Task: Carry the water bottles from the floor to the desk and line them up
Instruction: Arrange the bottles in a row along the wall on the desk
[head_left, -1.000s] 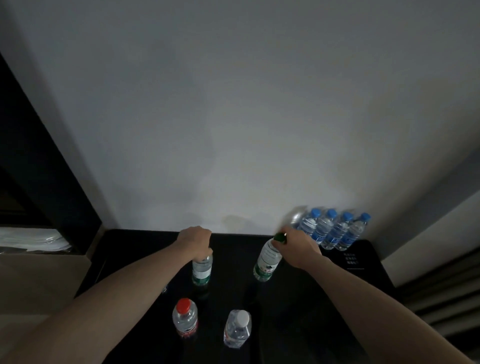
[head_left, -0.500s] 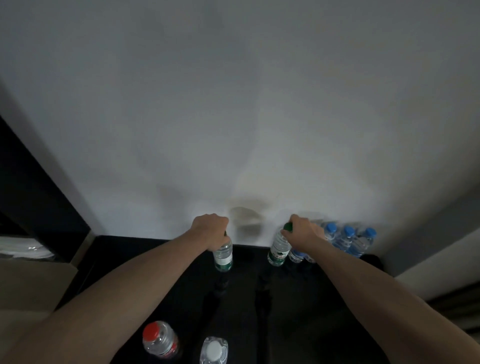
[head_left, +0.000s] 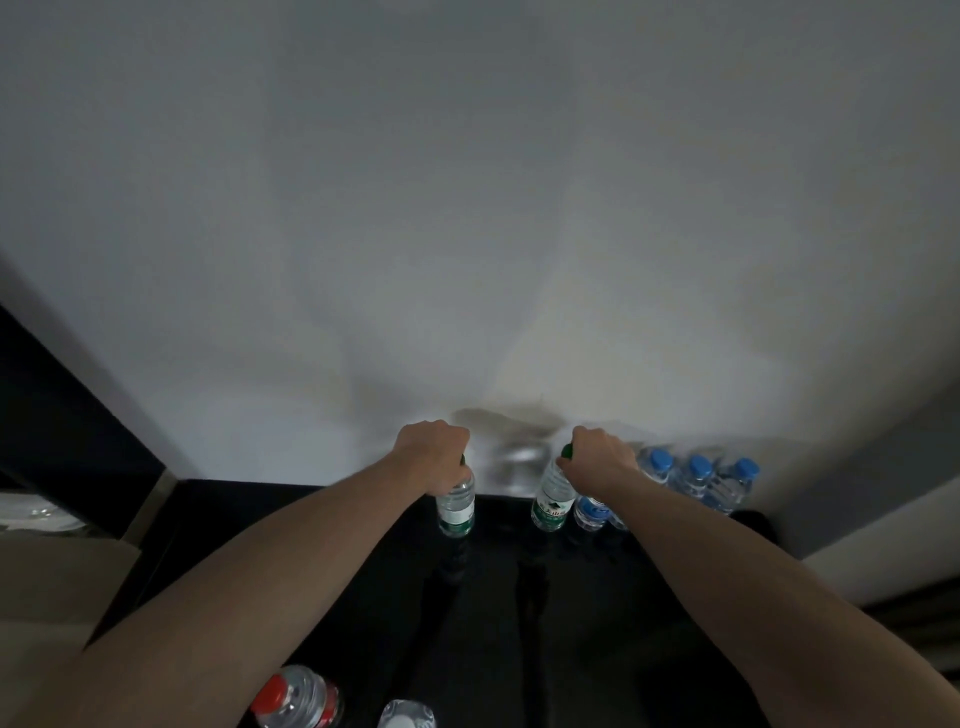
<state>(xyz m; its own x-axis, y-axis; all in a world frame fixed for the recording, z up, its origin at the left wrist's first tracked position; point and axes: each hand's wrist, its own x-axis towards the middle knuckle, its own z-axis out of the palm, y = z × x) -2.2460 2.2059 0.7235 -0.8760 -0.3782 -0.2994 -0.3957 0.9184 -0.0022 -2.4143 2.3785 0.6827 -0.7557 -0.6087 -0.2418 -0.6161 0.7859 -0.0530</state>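
Left hand curls round the neck of a green-label bottle and right hand pinches the green cap end of a second green-label bottle, both at the back of the black desk by the wall, the right one tilted and just beside the row of blue-cap bottles. Best practice here, in my judgement: bring the tilted bottle upright, seat both bases flat in line with the blue-cap row, and only then loosen the fingers. All bottles look clear and capped with water inside, fill level not readable in the dim light; a red-cap bottle and a white-cap bottle stand at the near edge, not yet lined up.
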